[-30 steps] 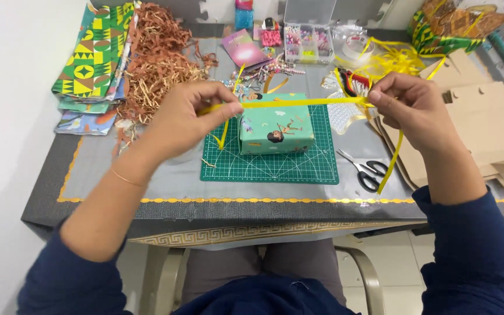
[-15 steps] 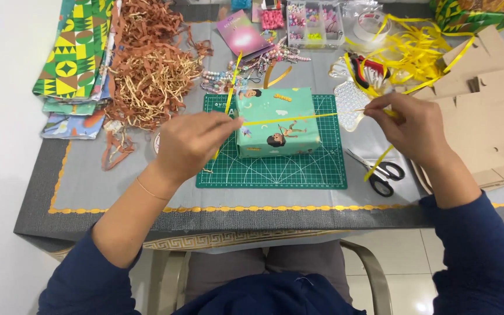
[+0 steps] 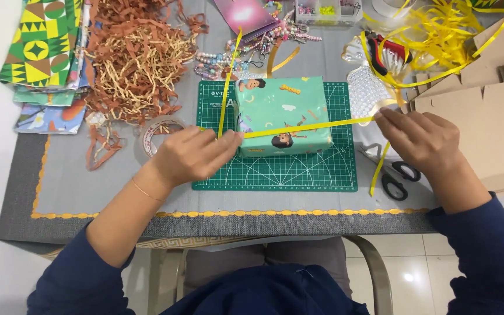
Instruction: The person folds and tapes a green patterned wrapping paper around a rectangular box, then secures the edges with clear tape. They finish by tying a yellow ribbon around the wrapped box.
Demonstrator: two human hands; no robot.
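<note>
Head view shows a wrapped mint-green box point(image 3: 281, 116) on a green cutting mat point(image 3: 275, 169) on the bench point(image 3: 65, 186). Left hand point(image 3: 196, 154) pinches a yellow ribbon point(image 3: 310, 125) at the box's left edge; right hand point(image 3: 418, 137) grips its other end, stretched taut across the box.

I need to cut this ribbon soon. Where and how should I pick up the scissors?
Grip the scissors by the black finger loops, coming from above and from the right. They lie flat on the table beside the green mat, just under the right hand, with the blades hidden.
</note>
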